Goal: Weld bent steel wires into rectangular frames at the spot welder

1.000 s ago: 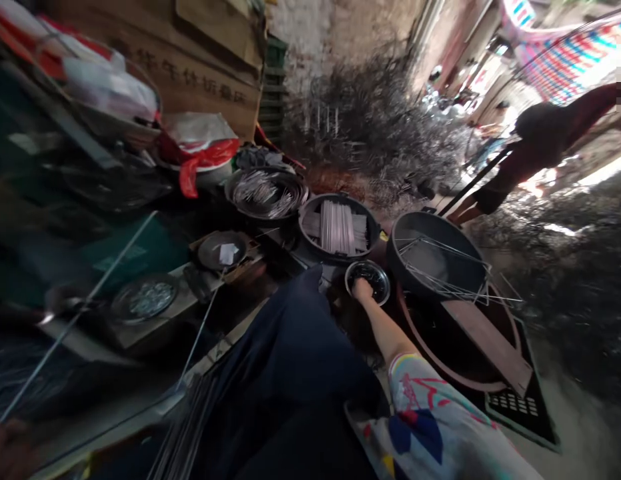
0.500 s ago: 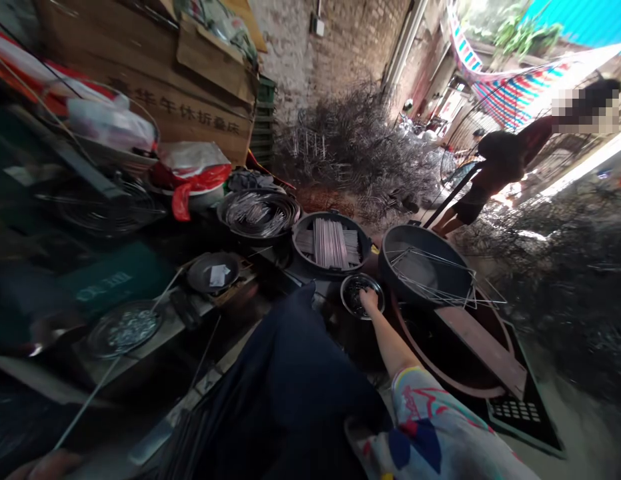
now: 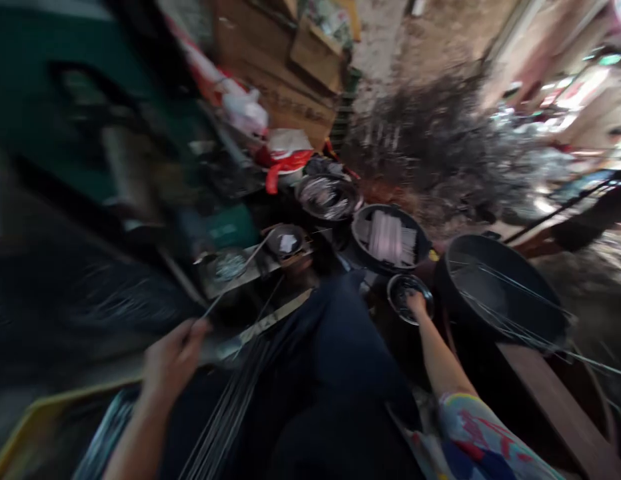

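My left hand (image 3: 173, 360), at the lower left, is closed around the end of a thin metal rod (image 3: 235, 283). The rod slants up and away, past a dish of small shiny pieces (image 3: 230, 265) towards a dark round dish (image 3: 277, 241) with a white paper in it. My right hand (image 3: 416, 303) reaches down into a small metal bowl (image 3: 393, 300) with dark small contents. Its fingers are blurred and partly hidden in the bowl. A bundle of thin rods (image 3: 225, 417) lies beside my dark-clothed lap (image 3: 330, 360).
Beyond the bowl stands a black pan of straight metal strips (image 3: 390, 237). A pan of coiled metal (image 3: 327, 198) is left of it. On the right, a large dark pan (image 3: 495, 280) carries bent wire frames, near a brown board (image 3: 555, 407). A person's arm (image 3: 585, 223) shows at far right.
The view has swung left, so things sit further right. My left hand has come into fuller view, holding the rod. My right hand is still in the bowl.
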### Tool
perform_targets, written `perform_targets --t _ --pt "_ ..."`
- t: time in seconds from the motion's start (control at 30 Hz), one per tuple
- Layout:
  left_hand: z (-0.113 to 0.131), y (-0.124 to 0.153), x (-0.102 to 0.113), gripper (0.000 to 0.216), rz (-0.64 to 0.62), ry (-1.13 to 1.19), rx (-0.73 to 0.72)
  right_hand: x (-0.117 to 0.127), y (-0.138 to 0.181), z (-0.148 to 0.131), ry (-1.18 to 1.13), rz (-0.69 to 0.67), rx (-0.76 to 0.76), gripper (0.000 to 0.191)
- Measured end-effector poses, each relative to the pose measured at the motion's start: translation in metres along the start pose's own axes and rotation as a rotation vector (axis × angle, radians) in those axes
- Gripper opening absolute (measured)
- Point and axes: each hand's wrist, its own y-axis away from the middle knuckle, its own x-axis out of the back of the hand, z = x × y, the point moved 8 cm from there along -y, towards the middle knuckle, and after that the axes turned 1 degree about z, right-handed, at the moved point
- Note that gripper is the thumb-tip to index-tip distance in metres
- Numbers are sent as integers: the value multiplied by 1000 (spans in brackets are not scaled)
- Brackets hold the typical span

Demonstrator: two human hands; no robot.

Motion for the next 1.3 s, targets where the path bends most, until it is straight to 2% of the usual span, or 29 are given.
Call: perform_targets --t 0.13,0.2,0.27,0.33,0.4,0.47,0.53,0.63,0.73,0.83,0.97,1.1,1.2,1.3 --pt "-8 -3 -4 39 1 151 -3 5 -8 -51 3 -14 186 27" --pt "-7 -6 -3 38 21 171 -12 0 0 -95 -48 -16 299 31" --pt "-6 -6 -2 38 35 171 -20 -10 22 -145 -201 -64 422 34" --pt "-8 -3 1 38 49 167 -25 -27 54 -192 -413 -223 508 38" --pt "-12 2 4 39 62 163 -29 -49 91 -224 -498 -426 548 40" --pt "-16 5 8 40 64 148 -31 -62 121 -240 -419 -513 610 41" --pt "-18 0 9 41 40 70 -20 -65 138 -247 -272 -482 684 41" --pt "-19 -26 -1 38 -33 -80 1 -67 152 -264 -114 -397 766 43" --pt "-15 -59 -20 30 -86 -138 7 -75 176 -303 -100 -379 877 41" --pt "-11 -74 -34 25 -101 -161 2 -97 210 -343 -162 -453 979 35" --pt "-15 -51 -28 31 -70 -150 -7 -134 244 -377 -258 -552 984 31" --pt "-24 -14 -2 38 -4 -83 12 -166 268 -395 -468 -734 843 31" --pt "-29 4 15 39 71 59 36 -175 290 -407 -578 -823 786 31" --pt "-30 12 21 38 92 86 36 -169 308 -421 -577 -794 909 30"
